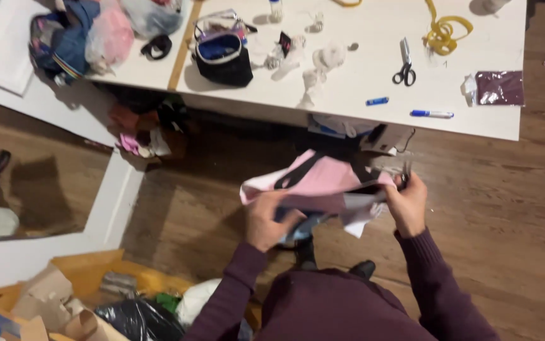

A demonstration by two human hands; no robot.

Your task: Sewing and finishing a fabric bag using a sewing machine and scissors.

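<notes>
Left hand (271, 220) is clenched on the lower edge of the pink fabric piece (323, 180), thumb on top, fingers curled under. Right hand (407, 203) grips the opposite end, pinching the cloth with what looks like a dark strap at its corner; I can't tell exactly what's in that pinch. I see the fabric held in the air between both hands, above the wooden floor (487, 208), in front of the white tabletop (361, 69), not resting on anything. A white flap hangs loose under it.

Risks as I judge them: the loose flap or strap could slip out of the right pinch and the piece sags or drops to the floor. Scissors (404, 65) and two blue pens (431, 114) sit near the tabletop edge, so a swing of the cloth could knock them off. Clutter box (95, 297) beside my left arm could snag a dropped end.
</notes>
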